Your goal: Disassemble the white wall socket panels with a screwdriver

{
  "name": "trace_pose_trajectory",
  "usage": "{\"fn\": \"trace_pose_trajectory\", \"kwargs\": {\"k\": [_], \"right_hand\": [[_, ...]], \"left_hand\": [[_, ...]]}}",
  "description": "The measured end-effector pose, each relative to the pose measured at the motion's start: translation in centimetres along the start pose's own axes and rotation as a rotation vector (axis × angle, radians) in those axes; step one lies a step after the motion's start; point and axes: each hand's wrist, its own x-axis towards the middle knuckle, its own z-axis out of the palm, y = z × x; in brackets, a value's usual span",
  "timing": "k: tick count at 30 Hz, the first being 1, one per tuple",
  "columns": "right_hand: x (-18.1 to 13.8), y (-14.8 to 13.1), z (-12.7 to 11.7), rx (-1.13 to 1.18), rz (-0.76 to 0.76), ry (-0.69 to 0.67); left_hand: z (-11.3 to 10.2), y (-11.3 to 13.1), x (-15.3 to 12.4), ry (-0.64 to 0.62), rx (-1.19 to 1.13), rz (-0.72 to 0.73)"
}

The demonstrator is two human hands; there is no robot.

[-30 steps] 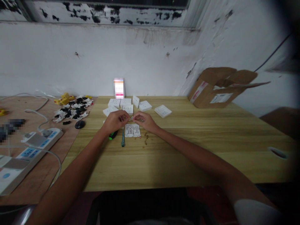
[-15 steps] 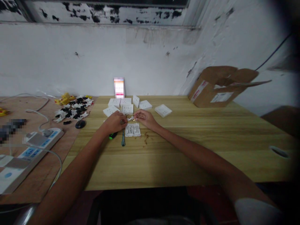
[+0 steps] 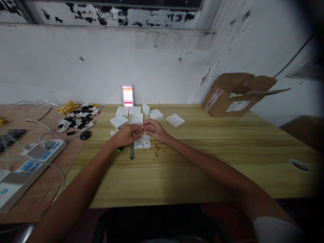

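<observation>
My left hand (image 3: 127, 134) and my right hand (image 3: 155, 129) meet fingertip to fingertip over the wooden table (image 3: 192, 158). Both pinch a small part with brass bits that I cannot make out clearly. Right under them lies an opened white socket module (image 3: 142, 142). A screwdriver with a green handle (image 3: 131, 152) lies just left of it, partly under my left hand. Small brass pieces (image 3: 157, 149) are scattered to the module's right.
Several white socket plates (image 3: 135, 114) lie behind my hands, with a phone (image 3: 127, 95) propped against the wall. An open cardboard box (image 3: 234, 94) stands at the back right. On the left are power strips (image 3: 30, 162), cables and a pile of black, white and yellow parts (image 3: 77, 118).
My hands have drawn closer together and dropped slightly toward the socket module. The small part between them is now mostly hidden by my fingers.
</observation>
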Motion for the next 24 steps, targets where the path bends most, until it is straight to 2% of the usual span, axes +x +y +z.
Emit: {"fn": "trace_pose_trajectory", "kwargs": {"k": [5, 14, 19, 24], "right_hand": [[0.09, 0.07, 0.08, 0.031, 0.028, -0.005], [0.27, -0.08, 0.08, -0.021, -0.017, 0.000], [0.44, 0.12, -0.01, -0.129, -0.059, 0.003], [0.30, -0.12, 0.26, -0.268, -0.071, -0.036]], "left_hand": [[-0.06, -0.30, -0.02, 0.001, -0.038, 0.000], [-0.48, -0.63, -0.14, -0.009, -0.095, -0.061], [-0.33, -0.70, -0.16, -0.005, -0.130, -0.071], [-0.75, -0.23, -0.22, -0.069, -0.070, -0.064]]}}
